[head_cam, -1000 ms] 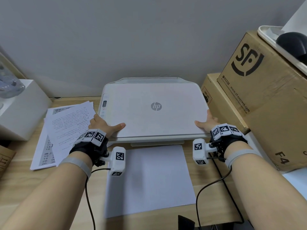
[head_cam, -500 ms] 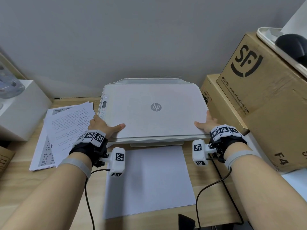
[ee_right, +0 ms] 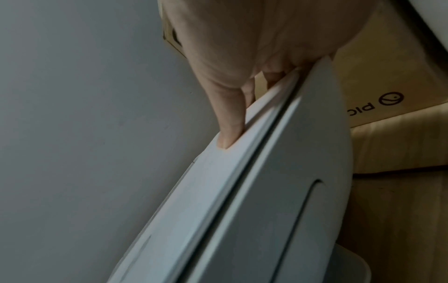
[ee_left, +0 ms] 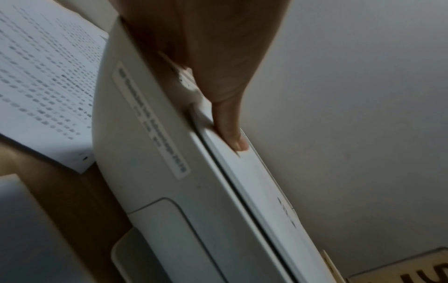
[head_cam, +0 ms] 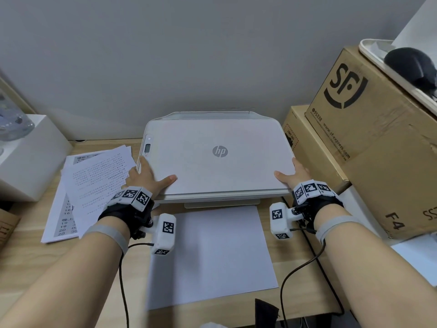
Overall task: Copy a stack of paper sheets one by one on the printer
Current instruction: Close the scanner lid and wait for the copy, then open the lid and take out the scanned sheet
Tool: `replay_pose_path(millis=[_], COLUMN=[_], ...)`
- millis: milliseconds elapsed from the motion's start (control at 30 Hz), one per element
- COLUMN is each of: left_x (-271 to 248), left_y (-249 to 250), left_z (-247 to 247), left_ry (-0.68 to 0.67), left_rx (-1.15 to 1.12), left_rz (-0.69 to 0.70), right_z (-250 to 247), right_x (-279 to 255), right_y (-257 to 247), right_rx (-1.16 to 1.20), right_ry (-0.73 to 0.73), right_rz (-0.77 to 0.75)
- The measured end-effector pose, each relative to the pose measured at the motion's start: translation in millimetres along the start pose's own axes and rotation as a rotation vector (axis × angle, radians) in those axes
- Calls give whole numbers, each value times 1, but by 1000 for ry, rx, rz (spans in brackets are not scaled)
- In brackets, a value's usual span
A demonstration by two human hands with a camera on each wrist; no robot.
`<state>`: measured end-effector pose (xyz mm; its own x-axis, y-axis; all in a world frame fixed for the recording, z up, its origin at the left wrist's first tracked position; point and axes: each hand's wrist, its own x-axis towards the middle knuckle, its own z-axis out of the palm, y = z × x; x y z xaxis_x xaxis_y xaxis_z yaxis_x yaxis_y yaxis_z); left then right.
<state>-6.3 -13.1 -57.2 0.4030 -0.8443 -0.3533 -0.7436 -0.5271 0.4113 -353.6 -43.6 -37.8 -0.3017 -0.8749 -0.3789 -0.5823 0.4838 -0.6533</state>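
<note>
The white HP printer (head_cam: 212,166) stands at the back of the desk with its lid down. My left hand (head_cam: 146,178) is at its front left corner: the thumb lies flat on the lid (ee_left: 254,181) and the index finger reaches up the left edge to the control panel (head_cam: 147,147). At the front right corner my right hand (head_cam: 293,176) rests with its thumb (ee_right: 230,124) flat on the lid and its fingers along the side edge. A stack of printed sheets (head_cam: 94,185) lies left of the printer. A blank sheet (head_cam: 212,252) lies in front of it.
Two cardboard boxes (head_cam: 378,138) are stacked tight against the printer's right side, with a tray (head_cam: 369,47) and a black object on top. A white box (head_cam: 28,157) stands at the far left. Wrist-camera cables (head_cam: 293,280) trail over the desk's front edge.
My left index finger has stretched forward along the printer's left edge to the control panel. The right hand and the lid have stayed as they were.
</note>
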Motion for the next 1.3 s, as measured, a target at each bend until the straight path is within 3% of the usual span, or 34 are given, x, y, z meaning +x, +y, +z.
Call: replay_pose_path(millis=[133,267,500,733,867,1100,1233,1300], left_x=[-2,-2,6,22,28,39,63,77], left_y=[-1,-2,5,22,39,79,100,109], left_z=[-3,-5,-13,-34,-42,-66,-75,-77], left_ry=[-57,-41,55,138,216,287,216,196], left_rx=[53,-37,-531,-850,-1028,-1082,-913,-856], left_rz=[48,75,76,58,154,235,342,360], right_z=[-2,-9,-23,-30,-34,-35,-38,-37], right_x=[-2,-3,-4,0,7,32,55,69], right_y=[1,-9,-25,-37,-57,-107,-136,-146], right_rx=[195,292,596,1004,1204,1103,858,793], right_ry=[75,72,143,202,184,221,188,172], right_rz=[29,124,148,59,-50,-157,-306,-310])
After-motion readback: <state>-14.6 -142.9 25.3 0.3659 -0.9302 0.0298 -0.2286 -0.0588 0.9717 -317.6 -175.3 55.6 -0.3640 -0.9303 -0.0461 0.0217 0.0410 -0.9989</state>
